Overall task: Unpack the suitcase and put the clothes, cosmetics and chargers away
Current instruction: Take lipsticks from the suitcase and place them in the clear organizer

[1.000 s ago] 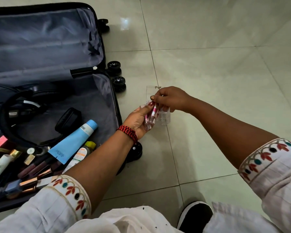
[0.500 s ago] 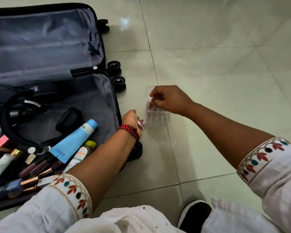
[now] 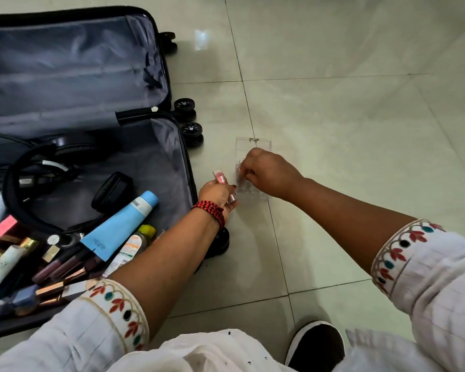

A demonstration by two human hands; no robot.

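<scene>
Pink tube (image 3: 220,177) now lifted, gripped by left hand (image 3: 217,194); right hand (image 3: 269,173) pinches another tube (image 3: 239,175) in organizer (image 3: 253,145).

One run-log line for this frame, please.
left hand: holds pink tubes | right hand: curled at clear organizer on floor, grip blurred | suitcase: open, cosmetics inside

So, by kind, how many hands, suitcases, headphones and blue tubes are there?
Hands: 2, the left hand holding a pink tube, and the right hand
Suitcase: 1
Headphones: 1
Blue tube: 1
Total: 5
</scene>
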